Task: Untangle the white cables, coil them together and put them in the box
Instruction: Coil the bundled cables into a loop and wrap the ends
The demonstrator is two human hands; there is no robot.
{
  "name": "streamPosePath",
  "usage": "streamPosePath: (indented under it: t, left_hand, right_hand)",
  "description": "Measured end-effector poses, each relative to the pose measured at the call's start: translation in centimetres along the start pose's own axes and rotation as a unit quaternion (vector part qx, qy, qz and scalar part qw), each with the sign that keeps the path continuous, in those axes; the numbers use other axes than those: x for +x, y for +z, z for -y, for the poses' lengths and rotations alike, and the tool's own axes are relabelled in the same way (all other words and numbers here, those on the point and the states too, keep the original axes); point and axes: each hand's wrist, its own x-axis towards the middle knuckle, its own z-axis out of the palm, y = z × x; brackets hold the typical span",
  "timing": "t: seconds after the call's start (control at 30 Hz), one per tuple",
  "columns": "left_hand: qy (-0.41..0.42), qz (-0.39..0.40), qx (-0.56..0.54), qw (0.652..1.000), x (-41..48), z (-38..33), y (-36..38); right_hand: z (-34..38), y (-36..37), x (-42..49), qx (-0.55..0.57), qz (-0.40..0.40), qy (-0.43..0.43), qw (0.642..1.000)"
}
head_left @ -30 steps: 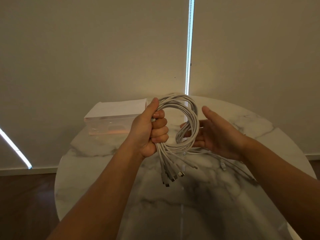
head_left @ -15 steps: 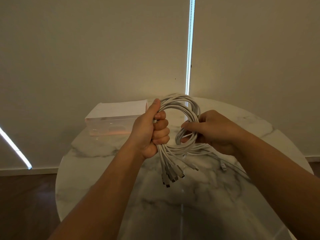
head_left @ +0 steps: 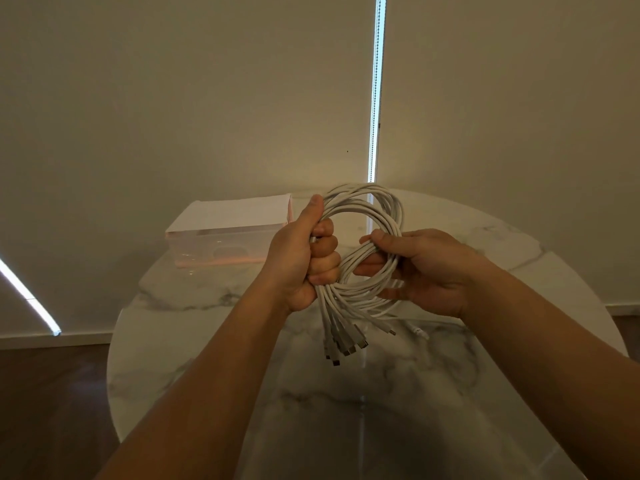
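Note:
Several white cables [head_left: 372, 209] form one round coil held up above the table. My left hand [head_left: 304, 258] grips the coil's left side in a fist, thumb lying up along the strands. My right hand [head_left: 426, 268] holds the coil's right side, thumb over the strands and fingers behind them. A cluster of plug ends [head_left: 341, 344] hangs below my left fist, and a loose end [head_left: 417, 330] trails toward the table. The clear box [head_left: 214, 252] with its white lid stands at the table's back left, left of my left hand.
The round marble table [head_left: 381, 410] spreads below my hands, its left edge dropping to dark wooden floor [head_left: 52, 410]. Pale window blinds [head_left: 207, 98] fill the background behind the table.
My right hand, open a second ago beside the coil, has closed on its right side and pressed the loops together. The left fist has kept its grip.

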Motion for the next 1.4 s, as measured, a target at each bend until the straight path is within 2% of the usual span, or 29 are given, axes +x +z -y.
streamPosePath:
  t: [0.17, 0.33, 0.43, 0.53, 0.67, 0.93, 1.13, 1.27, 1.4]
  left_hand:
    - [-0.007, 0.000, -0.001, 1.000, 0.0, 0.3, -0.1]
    - [0.001, -0.016, -0.013, 1.000, 0.2, 0.4, -0.5]
    - [0.009, -0.024, -0.016, 1.000, 0.2, 0.5, -0.3]
    - [0.016, -0.032, -0.002, 0.999, 0.1, 0.8, -0.1]
    - [0.021, -0.036, -0.004, 0.999, -0.1, 0.8, -0.3]
    - [0.037, -0.041, 0.004, 0.998, -0.1, 1.1, -1.0]
    - [0.019, -0.019, 0.005, 1.000, -0.2, 1.1, -1.0]
    - [0.022, -0.029, 0.019, 0.999, -0.3, 1.5, -1.2]
    - [0.052, -0.035, 0.030, 0.998, -0.3, 1.7, -0.7]
  right_hand:
    - [-0.8, 0.0, 0.2, -0.025, -0.037, -0.042, 0.998]
    - [-0.8, 0.2, 0.0, -0.091, -0.043, -0.125, 0.987]
    - [-1.4, 0.7, 0.1, -0.129, -0.081, -0.152, 0.976]
    - [-1.9, 1.0, 0.1, -0.084, -0.092, -0.112, 0.986]
    - [-1.9, 0.5, 0.2, 0.007, -0.042, -0.044, 0.998]
    - [-1.5, 0.5, 0.0, 0.027, -0.009, -0.051, 0.998]
    - [-2.3, 0.7, 0.5, 0.076, -0.032, -0.065, 0.994]
    - [-2.7, 0.4, 0.6, 0.105, -0.004, -0.057, 0.993]
    - [-2.5, 0.0, 0.3, 0.084, 0.028, -0.078, 0.993]
